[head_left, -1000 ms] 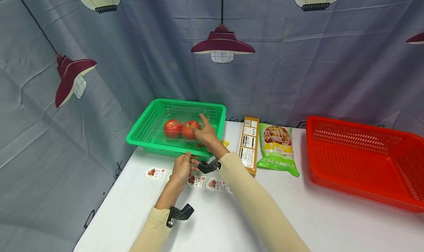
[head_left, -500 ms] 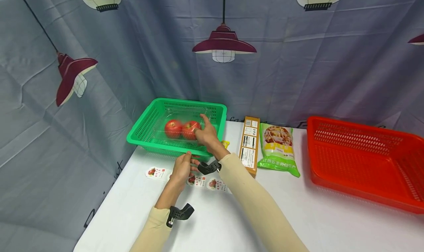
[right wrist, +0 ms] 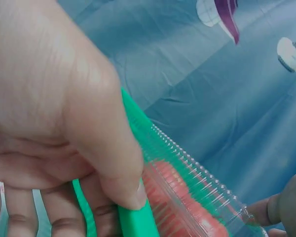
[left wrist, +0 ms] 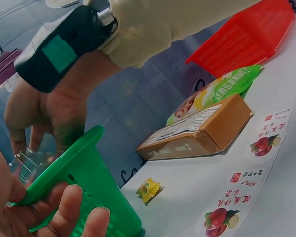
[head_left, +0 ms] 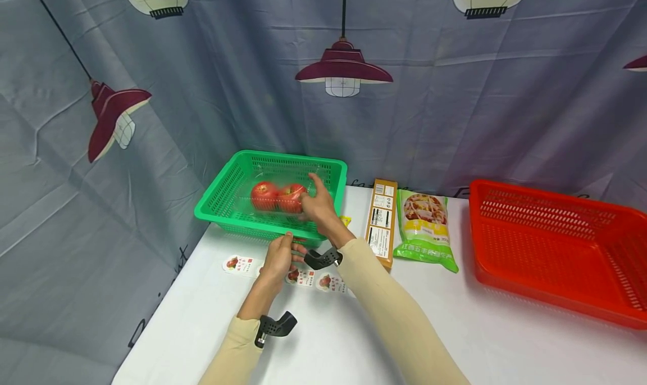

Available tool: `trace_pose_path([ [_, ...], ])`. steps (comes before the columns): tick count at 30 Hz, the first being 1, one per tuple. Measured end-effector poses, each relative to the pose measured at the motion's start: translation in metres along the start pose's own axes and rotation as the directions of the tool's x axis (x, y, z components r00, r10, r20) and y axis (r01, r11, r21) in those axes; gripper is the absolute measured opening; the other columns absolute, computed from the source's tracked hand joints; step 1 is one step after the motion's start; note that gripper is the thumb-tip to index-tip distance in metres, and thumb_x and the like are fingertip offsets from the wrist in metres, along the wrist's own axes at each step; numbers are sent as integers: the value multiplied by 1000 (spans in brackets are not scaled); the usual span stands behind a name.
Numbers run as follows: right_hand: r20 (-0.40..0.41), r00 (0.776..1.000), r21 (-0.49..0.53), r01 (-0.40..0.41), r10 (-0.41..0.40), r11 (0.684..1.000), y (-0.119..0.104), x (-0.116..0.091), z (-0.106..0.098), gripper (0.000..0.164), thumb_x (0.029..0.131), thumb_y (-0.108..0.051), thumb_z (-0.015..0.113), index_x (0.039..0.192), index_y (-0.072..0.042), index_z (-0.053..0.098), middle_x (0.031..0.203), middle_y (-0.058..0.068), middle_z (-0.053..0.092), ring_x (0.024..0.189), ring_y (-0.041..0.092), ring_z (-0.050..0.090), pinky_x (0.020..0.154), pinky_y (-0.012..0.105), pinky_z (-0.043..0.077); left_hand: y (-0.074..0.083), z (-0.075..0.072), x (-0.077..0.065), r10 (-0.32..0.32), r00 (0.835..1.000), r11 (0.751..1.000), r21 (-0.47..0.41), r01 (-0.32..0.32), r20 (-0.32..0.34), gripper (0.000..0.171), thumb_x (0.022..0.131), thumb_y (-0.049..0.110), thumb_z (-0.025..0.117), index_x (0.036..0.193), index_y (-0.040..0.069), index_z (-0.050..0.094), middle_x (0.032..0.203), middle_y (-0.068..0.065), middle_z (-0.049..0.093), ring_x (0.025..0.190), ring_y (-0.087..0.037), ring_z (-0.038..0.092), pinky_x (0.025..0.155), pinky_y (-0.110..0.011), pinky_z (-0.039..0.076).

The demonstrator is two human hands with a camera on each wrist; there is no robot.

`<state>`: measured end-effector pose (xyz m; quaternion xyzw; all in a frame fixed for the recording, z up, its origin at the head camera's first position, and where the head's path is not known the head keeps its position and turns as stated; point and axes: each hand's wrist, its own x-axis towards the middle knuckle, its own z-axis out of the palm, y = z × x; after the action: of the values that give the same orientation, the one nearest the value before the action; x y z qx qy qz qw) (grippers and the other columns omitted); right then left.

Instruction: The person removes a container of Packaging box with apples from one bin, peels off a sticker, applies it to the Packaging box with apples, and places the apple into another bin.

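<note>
My left hand (head_left: 275,259) grips the near rim of a green plastic basket (head_left: 232,222); the right wrist view shows its thumb (right wrist: 121,173) over the rim. In the left wrist view its fingers (left wrist: 69,205) lie along the outside wall. Inside the basket sits a clear plastic box (head_left: 278,175) with red apples (head_left: 264,196), two of them visible. Above the box's right end, my right hand (head_left: 320,208) touches the plastic with index finger and thumb spread apart. What its other fingers touch is partly hidden.
A strip of apple labels (head_left: 237,263) lies before the basket. To the right are a small yellow packet (left wrist: 148,191), a brown carton (head_left: 381,222), a green-and-yellow food bag (head_left: 424,227) and a large red basket (head_left: 536,253). A grey printed curtain (head_left: 429,121) hangs behind.
My right hand has shifted slightly to the right over the box. The left hand keeps its hold on the rim. The head view has shifted slightly.
</note>
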<state>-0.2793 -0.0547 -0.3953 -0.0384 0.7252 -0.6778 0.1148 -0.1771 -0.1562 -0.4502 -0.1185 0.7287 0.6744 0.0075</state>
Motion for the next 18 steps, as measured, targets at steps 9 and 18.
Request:
trace_pose_path([
  [9,29,999,66,15,-17,998,-4,-6,-1,62,100,-7,48,155,-29,28,145,20,37,56,25,57,74,50,56,1,0,-1,1,1000,1000,-22,-1,7,47,108,29,30,112,-9,58,79,-6,62,78,-38,64,52,-27,42],
  [18,32,999,115,33,-37,993,-6,-13,-2,63,100,-7,48,154,-30,28,150,18,30,54,20,50,72,47,57,0,-2,0,-5,1000,1000,-19,5,25,49,109,31,29,115,-9,58,82,-7,63,75,-30,66,53,-28,43],
])
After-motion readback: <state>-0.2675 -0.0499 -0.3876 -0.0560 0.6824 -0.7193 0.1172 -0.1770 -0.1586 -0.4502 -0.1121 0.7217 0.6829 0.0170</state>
